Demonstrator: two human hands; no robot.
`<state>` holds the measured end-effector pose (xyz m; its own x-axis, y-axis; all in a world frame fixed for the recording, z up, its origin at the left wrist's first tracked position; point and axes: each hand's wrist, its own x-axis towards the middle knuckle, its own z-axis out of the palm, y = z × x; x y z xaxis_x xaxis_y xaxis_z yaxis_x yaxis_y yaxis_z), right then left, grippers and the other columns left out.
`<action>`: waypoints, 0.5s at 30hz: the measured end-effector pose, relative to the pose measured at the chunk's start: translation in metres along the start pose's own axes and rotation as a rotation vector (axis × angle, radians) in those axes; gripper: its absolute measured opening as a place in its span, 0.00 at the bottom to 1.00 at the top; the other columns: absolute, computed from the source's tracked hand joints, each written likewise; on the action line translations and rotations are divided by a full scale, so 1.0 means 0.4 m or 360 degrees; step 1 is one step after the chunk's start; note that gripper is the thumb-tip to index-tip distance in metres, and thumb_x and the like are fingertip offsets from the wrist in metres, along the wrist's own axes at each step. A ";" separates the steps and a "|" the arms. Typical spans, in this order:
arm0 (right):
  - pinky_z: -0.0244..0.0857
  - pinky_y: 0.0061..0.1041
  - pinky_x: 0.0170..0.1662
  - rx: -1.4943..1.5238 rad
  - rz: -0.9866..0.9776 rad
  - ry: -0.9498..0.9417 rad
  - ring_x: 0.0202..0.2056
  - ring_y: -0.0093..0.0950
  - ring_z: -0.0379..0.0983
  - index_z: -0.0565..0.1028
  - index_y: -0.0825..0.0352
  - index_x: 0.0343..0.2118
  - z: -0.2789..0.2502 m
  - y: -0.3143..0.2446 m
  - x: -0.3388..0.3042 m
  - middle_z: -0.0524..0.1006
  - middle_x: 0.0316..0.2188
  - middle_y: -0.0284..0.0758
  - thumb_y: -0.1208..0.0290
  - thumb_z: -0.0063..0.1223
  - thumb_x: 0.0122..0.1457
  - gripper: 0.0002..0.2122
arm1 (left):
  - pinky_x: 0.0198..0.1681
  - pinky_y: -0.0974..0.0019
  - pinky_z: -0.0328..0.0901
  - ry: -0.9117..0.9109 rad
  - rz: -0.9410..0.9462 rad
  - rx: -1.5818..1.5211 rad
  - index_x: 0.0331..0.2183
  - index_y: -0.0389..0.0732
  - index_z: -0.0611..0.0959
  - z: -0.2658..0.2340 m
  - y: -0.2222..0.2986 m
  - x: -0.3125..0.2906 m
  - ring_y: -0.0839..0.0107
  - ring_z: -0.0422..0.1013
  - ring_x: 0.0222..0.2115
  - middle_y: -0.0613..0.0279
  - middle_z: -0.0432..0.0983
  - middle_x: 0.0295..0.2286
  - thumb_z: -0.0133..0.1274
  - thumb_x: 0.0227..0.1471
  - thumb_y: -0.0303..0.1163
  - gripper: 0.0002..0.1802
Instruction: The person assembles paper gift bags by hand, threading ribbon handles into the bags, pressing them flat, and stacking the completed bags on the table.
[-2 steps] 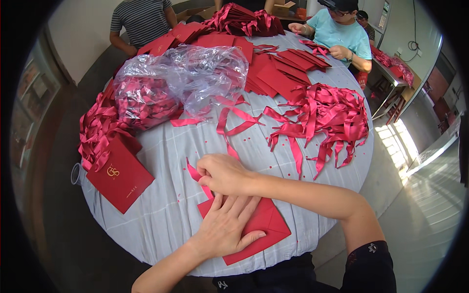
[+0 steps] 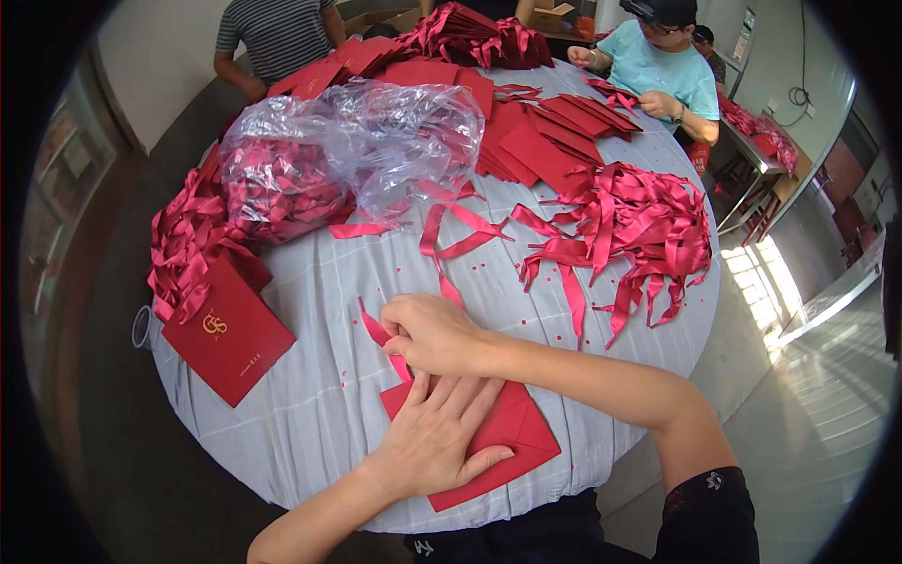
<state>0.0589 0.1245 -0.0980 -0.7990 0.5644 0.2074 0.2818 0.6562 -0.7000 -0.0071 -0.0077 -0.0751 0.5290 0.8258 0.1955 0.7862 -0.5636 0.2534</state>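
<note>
A folded red paper bag (image 2: pixel 521 428) lies flat at the table's near edge, its creased base panel toward the right. My left hand (image 2: pixel 440 434) rests on the bag, palm down with fingers stretched out. Just beyond it, my right hand (image 2: pixel 430 331) is closed, pinching a crimson satin ribbon (image 2: pixel 374 327) at the bag's far edge. One ribbon end sticks out to the left of the right hand. Where the ribbon meets the bag is hidden by my hands.
On the round cloth-covered table (image 2: pixel 310 395) lie a ribbon heap (image 2: pixel 644 235), a clear plastic bag of ribbons (image 2: pixel 376 141) and stacked red bags (image 2: pixel 540 150). A finished-looking red bag with ribbons (image 2: pixel 228 331) lies left. A person in light blue (image 2: pixel 672 80) handles ribbon across the table.
</note>
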 end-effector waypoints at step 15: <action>0.63 0.34 0.36 -0.0017 -0.0145 0.0340 0.33 0.33 0.69 0.70 0.70 0.26 -0.049 0.020 -0.005 0.71 0.26 0.38 0.72 0.56 0.49 0.08 | 0.61 0.41 0.35 -0.0043 -0.0016 -0.0071 0.59 0.34 0.56 0.004 0.002 0.010 0.50 0.47 0.60 0.42 0.52 0.57 0.47 0.50 0.58 0.46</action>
<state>0.0731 0.1383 -0.0907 -0.6911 0.5951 0.4102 0.2202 0.7139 -0.6648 -0.0039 -0.0050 -0.0755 0.5304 0.8311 0.1671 0.7767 -0.5554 0.2973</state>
